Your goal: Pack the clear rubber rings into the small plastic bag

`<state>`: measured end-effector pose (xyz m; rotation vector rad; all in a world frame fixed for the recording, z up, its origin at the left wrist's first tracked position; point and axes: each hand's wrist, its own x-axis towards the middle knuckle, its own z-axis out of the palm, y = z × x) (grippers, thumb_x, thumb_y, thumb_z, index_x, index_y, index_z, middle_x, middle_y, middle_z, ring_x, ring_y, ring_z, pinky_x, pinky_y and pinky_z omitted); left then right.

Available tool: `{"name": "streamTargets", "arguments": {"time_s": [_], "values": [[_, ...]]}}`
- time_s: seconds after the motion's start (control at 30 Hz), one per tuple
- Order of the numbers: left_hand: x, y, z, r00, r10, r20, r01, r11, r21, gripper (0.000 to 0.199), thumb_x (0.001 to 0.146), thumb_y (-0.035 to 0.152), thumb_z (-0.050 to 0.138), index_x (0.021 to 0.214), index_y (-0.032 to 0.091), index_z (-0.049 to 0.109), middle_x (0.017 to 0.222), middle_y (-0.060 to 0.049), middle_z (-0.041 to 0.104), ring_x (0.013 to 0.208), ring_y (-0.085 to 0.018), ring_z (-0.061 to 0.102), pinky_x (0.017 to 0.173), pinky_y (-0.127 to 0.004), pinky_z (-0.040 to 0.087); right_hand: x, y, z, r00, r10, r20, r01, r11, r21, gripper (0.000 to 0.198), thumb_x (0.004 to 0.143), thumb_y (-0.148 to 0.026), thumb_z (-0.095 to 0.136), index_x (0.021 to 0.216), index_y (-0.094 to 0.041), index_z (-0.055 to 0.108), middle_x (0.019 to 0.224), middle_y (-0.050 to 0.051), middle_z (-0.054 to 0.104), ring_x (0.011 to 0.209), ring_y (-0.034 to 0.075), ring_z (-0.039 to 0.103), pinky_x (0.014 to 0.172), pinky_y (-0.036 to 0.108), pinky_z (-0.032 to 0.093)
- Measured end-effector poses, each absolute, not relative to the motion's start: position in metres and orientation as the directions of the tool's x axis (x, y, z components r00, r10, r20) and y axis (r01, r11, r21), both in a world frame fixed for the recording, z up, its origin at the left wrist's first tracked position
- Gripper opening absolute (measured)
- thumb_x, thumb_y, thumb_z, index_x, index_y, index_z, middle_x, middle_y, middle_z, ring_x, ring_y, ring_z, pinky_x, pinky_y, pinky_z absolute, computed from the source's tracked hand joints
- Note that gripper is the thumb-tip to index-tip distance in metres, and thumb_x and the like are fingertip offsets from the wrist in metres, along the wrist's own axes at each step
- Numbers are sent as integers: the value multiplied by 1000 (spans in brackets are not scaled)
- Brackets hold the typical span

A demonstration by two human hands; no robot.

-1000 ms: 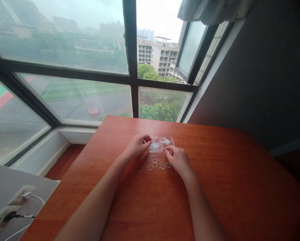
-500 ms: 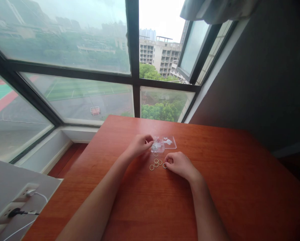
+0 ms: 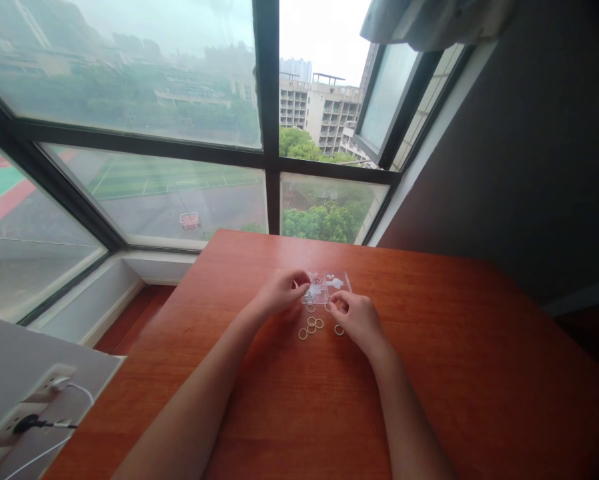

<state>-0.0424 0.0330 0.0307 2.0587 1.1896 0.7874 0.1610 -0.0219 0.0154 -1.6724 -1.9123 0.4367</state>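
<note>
The right hand [image 3: 358,317] pinches a ring [image 3: 326,307] at its fingertips, just nearside of the clear box [image 3: 320,300]; the left hand [image 3: 282,291] curls at the box's left edge, its grip impossible to tell.

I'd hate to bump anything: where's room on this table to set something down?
Free: the tabletop right of the right forearm, and between it and the left forearm, in front of the rings. Crowded: around the left hand and right hand, by the rings and clear box.
</note>
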Motion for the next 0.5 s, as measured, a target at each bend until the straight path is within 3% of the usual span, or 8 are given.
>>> {"name": "streamTargets", "arguments": {"time_s": [0.17,0.5], "values": [[-39,30,34,423,890,172,510,-391,767,19,80,28,55,79,14,68,71,-3,65,62,-12,53,57,-21,40,161,-20,14,-16,956,294,790,192,-583,11,77,-28,58,74,-22,66,55,-5,56,52,10,50,54,21,32],[-16,17,36,555,822,127,414,-405,815,15,79,26,57,74,14,65,68,-1,63,61,-11,53,56,-20,39,159,-21,15,-42,947,319,789,227,-571,11,77,-28,58,77,-21,66,55,-4,55,52,11,49,55,21,32]]}}
